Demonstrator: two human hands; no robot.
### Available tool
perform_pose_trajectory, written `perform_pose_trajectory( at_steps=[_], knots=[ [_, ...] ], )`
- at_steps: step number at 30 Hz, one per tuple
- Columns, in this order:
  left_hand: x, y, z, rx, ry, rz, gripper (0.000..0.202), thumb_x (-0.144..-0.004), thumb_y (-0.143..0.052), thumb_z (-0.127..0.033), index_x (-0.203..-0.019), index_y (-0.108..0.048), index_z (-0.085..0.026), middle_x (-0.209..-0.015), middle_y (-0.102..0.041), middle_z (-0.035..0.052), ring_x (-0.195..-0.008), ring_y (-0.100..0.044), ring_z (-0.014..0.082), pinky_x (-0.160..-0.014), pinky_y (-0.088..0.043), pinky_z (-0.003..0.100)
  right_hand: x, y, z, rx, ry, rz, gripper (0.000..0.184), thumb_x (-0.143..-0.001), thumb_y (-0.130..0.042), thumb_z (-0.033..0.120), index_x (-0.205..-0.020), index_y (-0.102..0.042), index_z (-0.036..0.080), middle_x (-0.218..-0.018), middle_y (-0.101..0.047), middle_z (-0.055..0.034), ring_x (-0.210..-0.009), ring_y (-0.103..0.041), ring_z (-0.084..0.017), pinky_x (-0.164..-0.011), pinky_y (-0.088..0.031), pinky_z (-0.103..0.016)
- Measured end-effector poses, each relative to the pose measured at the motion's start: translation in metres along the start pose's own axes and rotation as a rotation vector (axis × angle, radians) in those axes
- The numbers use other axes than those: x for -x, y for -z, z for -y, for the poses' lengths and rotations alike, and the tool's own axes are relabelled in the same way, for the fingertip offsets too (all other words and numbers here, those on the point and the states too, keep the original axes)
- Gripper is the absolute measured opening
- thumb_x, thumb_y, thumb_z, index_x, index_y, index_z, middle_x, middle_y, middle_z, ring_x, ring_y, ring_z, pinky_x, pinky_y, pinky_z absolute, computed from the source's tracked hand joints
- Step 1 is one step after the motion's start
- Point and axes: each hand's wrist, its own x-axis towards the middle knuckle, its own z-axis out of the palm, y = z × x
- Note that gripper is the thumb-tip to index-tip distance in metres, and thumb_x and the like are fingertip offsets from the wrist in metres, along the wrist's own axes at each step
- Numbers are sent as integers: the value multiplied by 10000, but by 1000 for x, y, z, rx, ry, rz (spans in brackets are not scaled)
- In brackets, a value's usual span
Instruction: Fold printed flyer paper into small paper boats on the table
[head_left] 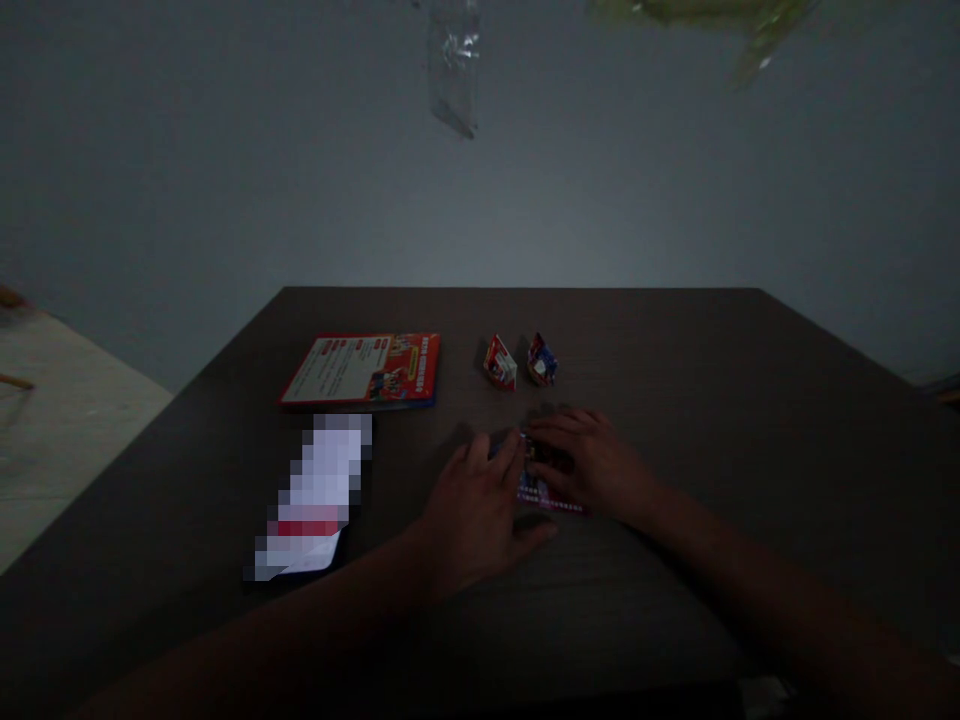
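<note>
Both of my hands rest on a small colourful printed paper (534,492) lying flat on the dark wooden table (675,360). My left hand (476,510) lies palm down, its fingers reaching the paper's left edge. My right hand (589,462) covers the paper's upper right part with fingers pressed flat on it. Beyond the hands stand two small folded paper pieces, a red and white one (500,362) and a blue and red one (541,361).
A red printed sheet or booklet (364,371) lies at the back left of the table. A blurred white and red flat item (315,500) lies in front of it. A clear plastic strip (454,65) hangs from above. The room is dim.
</note>
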Motion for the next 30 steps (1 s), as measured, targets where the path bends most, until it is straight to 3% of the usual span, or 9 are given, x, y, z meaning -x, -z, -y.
perform_pose_trajectory(
  at_steps=[9,16,23,30],
  knots=[
    [-15,0,-1,15,0,-35,714,-771,-459,-694,-1210,-497,-132,-1209,-518,117,-1031,-456,302,-867,-410,440,0,1,5,44,1,28,411,-842,-578,343,-1216,-544,176,-1139,-637,-96,-1044,-534,-264,-942,-371,-432],
    [-21,-4,7,85,-11,-55,807,-703,-510,-735,-1253,-453,-148,-1206,-498,111,-1052,-471,287,-921,-388,431,-2,-1,3,29,-42,4,520,-804,-610,312,-1275,-464,146,-1172,-620,-110,-1050,-545,-270,-937,-393,-431],
    [-22,-4,4,57,19,-60,835,-694,-481,-766,-1245,-457,-139,-1181,-506,119,-1056,-477,295,-913,-392,442,-3,-5,-1,-48,-92,-30,637,-757,-660,323,-1327,-400,206,-1187,-615,-107,-1098,-551,-286,-942,-409,-463],
    [-22,-4,2,51,25,-65,845,-694,-487,-760,-1258,-449,-133,-1176,-525,121,-1053,-482,302,-917,-387,440,-5,-9,0,-69,-174,-79,613,-726,-697,348,-1275,-463,209,-1134,-645,-90,-1029,-588,-291,-898,-454,-462]
  ],
)
